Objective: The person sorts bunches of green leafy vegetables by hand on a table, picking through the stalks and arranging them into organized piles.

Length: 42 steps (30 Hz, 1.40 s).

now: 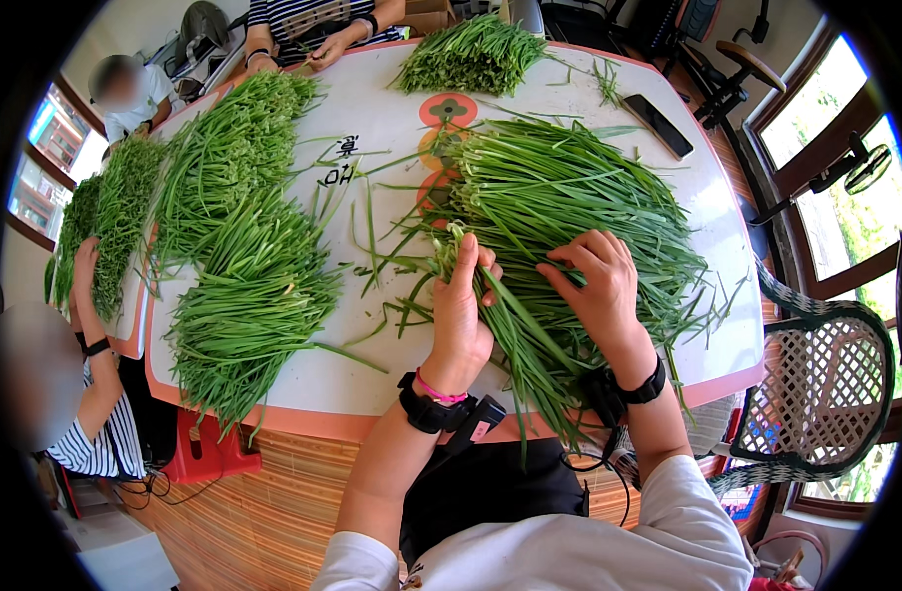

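My left hand (462, 303) is closed around a small bundle of garlic chives (521, 318). Their pale cut ends poke out above the thumb, and the long green leaves droop down to the right, past the table's near edge. My right hand (599, 284) hovers over the large heap of garlic chives (569, 177), its fingers bent, thumb and forefinger slightly apart, with no stalk plainly between them. That heap lies just beyond both hands, pale ends to the left. Loose leaves (373, 236) are scattered left of my left hand.
A long pile of chives (255, 288) covers the table's (377, 325) left part. Another bunch (469, 55) sits at the far side, near a phone (658, 125). Co-workers' hands (329, 52) are at the far and left edges. A wicker chair (820, 391) stands at right.
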{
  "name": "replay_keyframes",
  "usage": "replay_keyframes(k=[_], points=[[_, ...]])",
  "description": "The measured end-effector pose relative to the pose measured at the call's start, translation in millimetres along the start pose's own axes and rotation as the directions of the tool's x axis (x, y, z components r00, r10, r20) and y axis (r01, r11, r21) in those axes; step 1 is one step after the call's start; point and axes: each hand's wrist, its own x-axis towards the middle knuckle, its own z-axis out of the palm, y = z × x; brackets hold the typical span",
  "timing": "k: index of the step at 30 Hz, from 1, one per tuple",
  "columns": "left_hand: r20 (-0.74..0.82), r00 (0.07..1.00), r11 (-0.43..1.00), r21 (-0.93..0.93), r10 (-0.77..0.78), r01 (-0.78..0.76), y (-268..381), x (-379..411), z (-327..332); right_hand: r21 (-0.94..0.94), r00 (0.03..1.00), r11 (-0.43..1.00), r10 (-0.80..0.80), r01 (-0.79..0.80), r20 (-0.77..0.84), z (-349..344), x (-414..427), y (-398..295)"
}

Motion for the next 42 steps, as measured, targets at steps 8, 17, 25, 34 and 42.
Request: replay_keyframes(k=[8, 17, 25, 34, 42], points=[[0.108, 0.994, 1.0, -0.022, -0.005, 0.008, -2.6, 2.2, -6.2, 0.205, 0.998, 0.978, -0.046, 0.039, 0.031, -2.5, 3.7, -6.9], [0.026, 0.994, 0.994, -0.005, -0.108, 0.108, 3.1, 0.9, -2.8, 0.393, 0.957, 0.896, -0.268, 0.206, 0.11, -10.1, 6.8, -15.0], [0.101, 0.992, 0.997, -0.023, -0.074, 0.076, -2.2, 4.2, -5.0, -0.137, 0.994, 0.988, 0.062, -0.074, -0.095, -1.1, 3.0, 4.3], [0.137, 0.987, 0.997, 0.02, -0.079, 0.077, 0.5, 0.5, 1.3, -0.043, 0.994, 0.998, 0.045, -0.05, -0.102, -2.3, 3.4, 1.7], [0.135, 0.987, 0.994, 0.073, -0.089, 0.079, 1.8, 0.8, -1.4, 0.133, 0.988, 0.987, -0.075, 0.094, -0.138, -4.5, 6.4, -2.8]])
